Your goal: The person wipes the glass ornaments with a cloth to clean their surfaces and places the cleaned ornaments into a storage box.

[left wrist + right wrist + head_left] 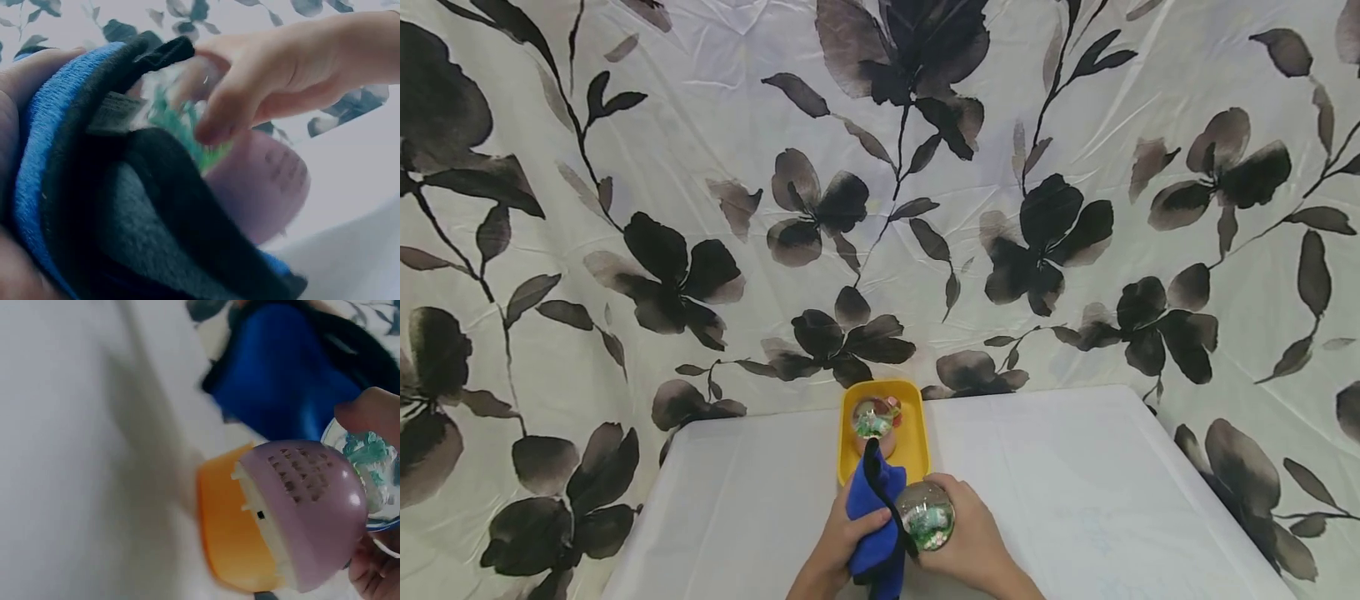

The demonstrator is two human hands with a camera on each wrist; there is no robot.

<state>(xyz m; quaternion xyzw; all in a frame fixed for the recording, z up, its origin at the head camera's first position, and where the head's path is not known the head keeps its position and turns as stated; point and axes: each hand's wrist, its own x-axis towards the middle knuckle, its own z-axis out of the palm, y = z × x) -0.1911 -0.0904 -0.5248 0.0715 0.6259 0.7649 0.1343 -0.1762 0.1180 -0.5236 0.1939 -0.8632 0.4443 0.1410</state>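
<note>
My left hand (837, 536) grips a blue cloth with black edging (874, 552). Close beside it, my right hand (972, 537) holds a snow globe (927, 518) by its clear dome, which has green and white shapes inside. In the right wrist view the globe's pinkish-purple base (315, 500) is tilted, with dark lettering on its side and a pale underside. The left wrist view shows the cloth (75, 106) folded near the dome; whether they touch I cannot tell. A second snow globe (872, 418) stands in the yellow tray (914, 454) beyond the hands.
A white table (1052, 467) spreads under and around the hands. Small pinkish-red decorations (894, 410) sit beside the globe in the tray. Behind the table hangs a white cloth backdrop (715, 150) printed with dark flowers.
</note>
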